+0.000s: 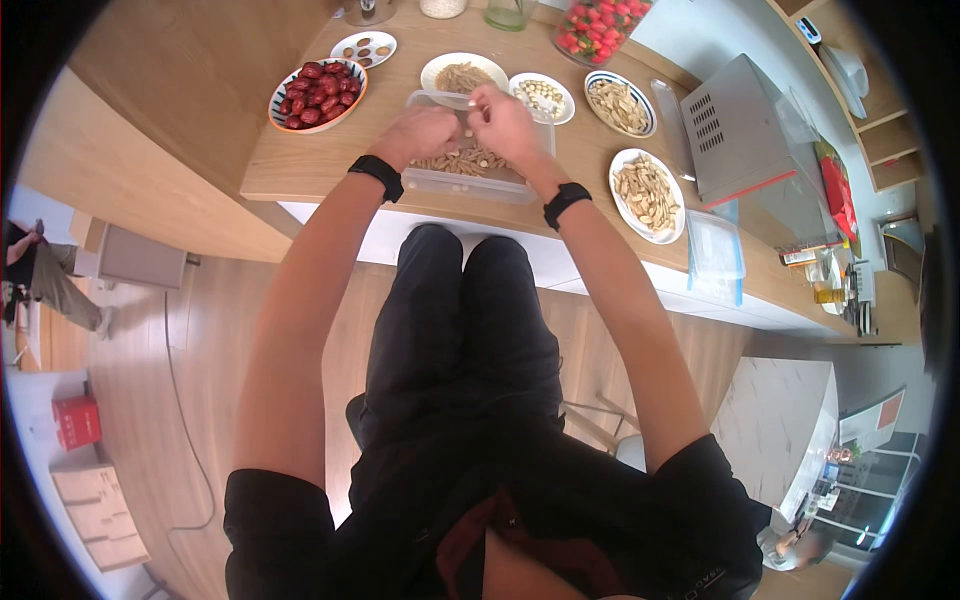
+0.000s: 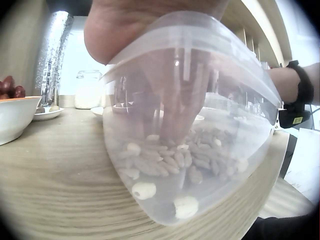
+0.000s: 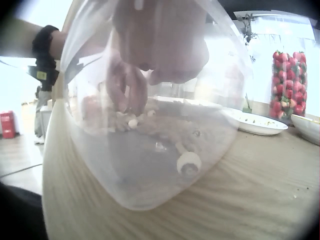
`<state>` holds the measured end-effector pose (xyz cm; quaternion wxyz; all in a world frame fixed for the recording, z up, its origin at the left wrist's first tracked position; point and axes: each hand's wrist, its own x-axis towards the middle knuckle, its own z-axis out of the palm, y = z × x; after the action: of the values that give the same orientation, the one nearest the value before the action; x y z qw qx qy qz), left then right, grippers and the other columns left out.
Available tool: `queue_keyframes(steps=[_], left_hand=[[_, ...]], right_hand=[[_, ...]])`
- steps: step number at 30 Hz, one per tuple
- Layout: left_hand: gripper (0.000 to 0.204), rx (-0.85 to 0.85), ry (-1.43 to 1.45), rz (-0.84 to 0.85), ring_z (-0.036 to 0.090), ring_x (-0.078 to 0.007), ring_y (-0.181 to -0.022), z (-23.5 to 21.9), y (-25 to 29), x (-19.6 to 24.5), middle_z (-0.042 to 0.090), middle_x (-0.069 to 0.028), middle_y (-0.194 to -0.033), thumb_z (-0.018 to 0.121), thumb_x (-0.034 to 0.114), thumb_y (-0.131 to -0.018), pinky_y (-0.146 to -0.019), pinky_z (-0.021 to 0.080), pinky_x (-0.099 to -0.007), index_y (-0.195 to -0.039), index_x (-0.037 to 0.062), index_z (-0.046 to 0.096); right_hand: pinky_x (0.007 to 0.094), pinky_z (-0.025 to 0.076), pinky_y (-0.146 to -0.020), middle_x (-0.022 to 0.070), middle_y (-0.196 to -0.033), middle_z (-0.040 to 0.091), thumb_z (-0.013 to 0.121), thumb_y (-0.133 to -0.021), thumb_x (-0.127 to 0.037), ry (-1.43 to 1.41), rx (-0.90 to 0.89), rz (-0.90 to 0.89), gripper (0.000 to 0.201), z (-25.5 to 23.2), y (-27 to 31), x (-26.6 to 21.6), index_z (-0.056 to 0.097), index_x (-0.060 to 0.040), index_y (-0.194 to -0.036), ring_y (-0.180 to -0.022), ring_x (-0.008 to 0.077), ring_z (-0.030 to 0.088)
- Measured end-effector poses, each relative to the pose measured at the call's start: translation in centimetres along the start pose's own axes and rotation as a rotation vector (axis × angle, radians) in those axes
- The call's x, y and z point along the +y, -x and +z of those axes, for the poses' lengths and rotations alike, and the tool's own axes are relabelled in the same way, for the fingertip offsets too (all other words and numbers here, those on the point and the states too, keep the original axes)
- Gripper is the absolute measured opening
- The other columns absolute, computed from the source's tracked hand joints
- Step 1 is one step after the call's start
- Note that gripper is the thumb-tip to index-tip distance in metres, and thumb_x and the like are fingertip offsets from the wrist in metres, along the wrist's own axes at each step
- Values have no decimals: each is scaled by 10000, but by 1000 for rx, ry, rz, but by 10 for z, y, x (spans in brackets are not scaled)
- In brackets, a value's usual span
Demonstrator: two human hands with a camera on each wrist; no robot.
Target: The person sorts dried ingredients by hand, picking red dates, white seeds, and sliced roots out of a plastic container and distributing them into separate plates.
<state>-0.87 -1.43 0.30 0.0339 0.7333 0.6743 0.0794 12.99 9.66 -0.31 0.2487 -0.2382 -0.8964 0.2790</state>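
Note:
A clear plastic box (image 1: 510,188) holds many tan, elongated dried pieces (image 1: 450,162) and some cream lotus seeds (image 2: 186,206). My left hand (image 1: 428,133) reaches down inside it, fingertips among the pieces in the right wrist view. My right hand (image 1: 508,128) is over the box's far side with fingers bent inward, blurred in the head view. A small pale spot shows at its fingertips; whether it is a held seed I cannot tell. Behind the box are a plate of similar tan pieces (image 1: 464,74) and a plate of lotus seeds (image 1: 541,97).
A bowl of red dates (image 1: 318,97) and a small plate of brown round items (image 1: 363,49) stand left. Right are two dishes of pale dried slices (image 1: 618,104), a clear zip bag (image 1: 715,258) and a grey appliance (image 1: 735,135). A strawberry-filled container (image 1: 603,28) stands behind.

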Motion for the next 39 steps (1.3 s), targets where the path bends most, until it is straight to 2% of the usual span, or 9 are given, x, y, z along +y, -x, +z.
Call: queue_keyframes(steps=[2, 6, 9, 15, 24, 29, 32, 34, 39], left_hand=[[139, -27, -19, -10, 632, -300, -942, 5, -4, -4, 666, -110, -898, 684, 204, -793, -801, 502, -438, -753, 73, 665], [166, -25, 4, 3, 617, -305, -960, 12, -5, -9, 646, -109, -910, 701, 222, -800, -806, 494, -442, -753, 73, 648], [172, -65, 6, -27, 617, -303, -960, 5, -5, -5, 641, -106, -908, 706, 216, -795, -802, 494, -437, -744, 68, 634], [173, 12, 44, -1, 616, -300, -953, 7, 0, -6, 638, -101, -911, 709, 214, -795, -789, 491, -438, -740, 71, 628], [123, 48, 0, 30, 659, -302, -865, 15, -5, -10, 685, -118, -838, 671, 190, -776, -746, 506, -449, -718, 81, 684], [128, 69, 9, 46, 661, -309, -842, 22, -8, -14, 684, -119, -820, 669, 186, -780, -725, 508, -452, -706, 83, 683], [111, 57, 7, 48, 656, -313, -857, 18, -6, -13, 682, -118, -826, 665, 175, -782, -734, 507, -450, -719, 86, 686], [98, 44, 15, 51, 653, -313, -873, 18, -5, -12, 681, -117, -833, 664, 169, -780, -744, 507, -448, -732, 87, 688], [173, 51, 9, -11, 624, -296, -1012, 19, -3, -12, 681, -113, -974, 703, 82, -739, -845, 497, -425, -912, 88, 692]], right_hand=[[419, 542, -711, 143, -816, 699, 605, -818, -161, -29, 223, -130, 162, -13, -5, 3, 624, -83, -959, -743, 333, 679], [393, 556, -736, 148, -893, 718, 624, -828, -186, 35, 264, 23, 214, -53, -32, 37, 669, -88, -1013, -778, 303, 702], [387, 554, -764, 144, -905, 722, 641, -820, -204, 189, 231, 41, 234, -71, -51, 103, 676, -93, -1023, -820, 289, 706], [374, 544, -788, 141, -939, 722, 643, -814, -205, 207, 71, 160, 273, -84, -46, 138, 681, -102, -1064, -879, 276, 699], [369, 538, -800, 152, -971, 716, 632, -832, -186, 115, 133, 102, 262, -80, -44, 127, 681, -83, -1068, -894, 271, 694], [370, 538, -792, 144, -954, 716, 608, -865, -184, -12, 145, 31, 248, -73, -26, 53, 670, -80, -1082, -864, 280, 692], [395, 536, -796, 131, -934, 707, 598, -870, -156, -115, -96, -70, 281, -57, -7, 26, 640, -84, -1138, -866, 309, 680], [397, 532, -807, 114, -1021, 670, 599, -852, -80, 274, -337, -249, 346, -45, 4, 19, 592, -77, -1198, -914, 294, 661], [435, 492, -899, 107, -1222, 580, 592, -814, -37, 402, -414, -361, 429, -19, 15, 38, 580, -110, -1236, -1087, 326, 584]])
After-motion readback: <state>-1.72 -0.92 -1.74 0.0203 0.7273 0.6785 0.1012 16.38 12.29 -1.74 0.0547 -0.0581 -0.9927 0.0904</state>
